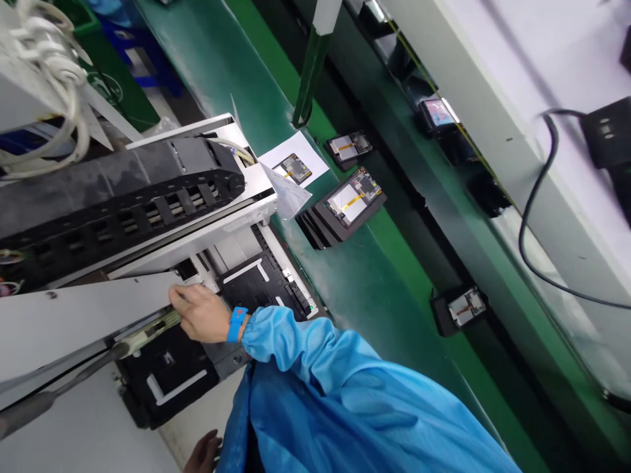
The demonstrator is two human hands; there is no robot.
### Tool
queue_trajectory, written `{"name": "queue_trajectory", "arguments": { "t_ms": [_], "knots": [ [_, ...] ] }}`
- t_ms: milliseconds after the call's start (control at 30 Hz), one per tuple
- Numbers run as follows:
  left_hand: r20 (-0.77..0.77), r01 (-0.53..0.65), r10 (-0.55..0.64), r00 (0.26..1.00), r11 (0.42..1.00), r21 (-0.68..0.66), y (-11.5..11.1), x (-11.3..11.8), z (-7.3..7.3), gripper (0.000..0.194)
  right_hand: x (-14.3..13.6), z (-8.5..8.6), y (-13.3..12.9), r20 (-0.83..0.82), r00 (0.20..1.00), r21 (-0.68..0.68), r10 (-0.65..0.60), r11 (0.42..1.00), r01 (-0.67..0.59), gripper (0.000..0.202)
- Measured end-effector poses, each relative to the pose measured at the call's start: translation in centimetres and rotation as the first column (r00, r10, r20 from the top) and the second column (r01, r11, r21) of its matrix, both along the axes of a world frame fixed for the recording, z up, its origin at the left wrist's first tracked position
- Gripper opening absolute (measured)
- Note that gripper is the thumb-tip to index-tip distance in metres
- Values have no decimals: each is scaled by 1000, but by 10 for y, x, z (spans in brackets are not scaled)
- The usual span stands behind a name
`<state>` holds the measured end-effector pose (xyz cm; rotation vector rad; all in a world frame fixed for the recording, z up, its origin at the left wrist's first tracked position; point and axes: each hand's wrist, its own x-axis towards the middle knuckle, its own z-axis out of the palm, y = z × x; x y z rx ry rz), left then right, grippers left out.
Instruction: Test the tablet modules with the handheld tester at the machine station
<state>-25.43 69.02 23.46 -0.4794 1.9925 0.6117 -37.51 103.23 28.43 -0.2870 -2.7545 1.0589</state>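
Observation:
My right hand, with a blue wristband, reaches into a white machine beneath its front panel. Its fingers are bent and pressed together, and whatever is between them is hidden. Just below this hand is a black fixture plate with a white L-shaped strip. Behind the wrist lies a second black fixture plate with similar white strips. At the bottom edge, my left hand shows only in part, dark and cut off beside the blue smock, its grip unclear.
A black cable chain runs along the machine. On the green bench stands a stack of black trays topped by an opened electronic device. Another device lies on white paper. Devices in trays line the dark conveyor.

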Motion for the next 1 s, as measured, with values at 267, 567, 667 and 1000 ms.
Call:
{"name": "queue_trajectory", "arguments": {
  "t_ms": [267, 567, 667, 1000],
  "knots": [
    [61, -109, 103, 993, 989, 104, -15, -9, -18, 82, -3, -24, 52, -27, 998, -224, 61, 972, -65, 35],
    [121, -232, 235, 965, 972, -37, -48, 39, -3, 73, -40, 1, 53, -81, 990, -69, 116, 990, -122, 79],
    [103, -272, 270, 957, 962, -3, -63, 52, -9, 64, -41, 1, 48, -61, 996, -120, 60, 991, -67, 77],
    [96, -477, 467, 879, 860, 181, -125, 89, -64, 70, -28, 2, 38, -61, 989, -237, -133, 965, 115, 49]
  ]
}}
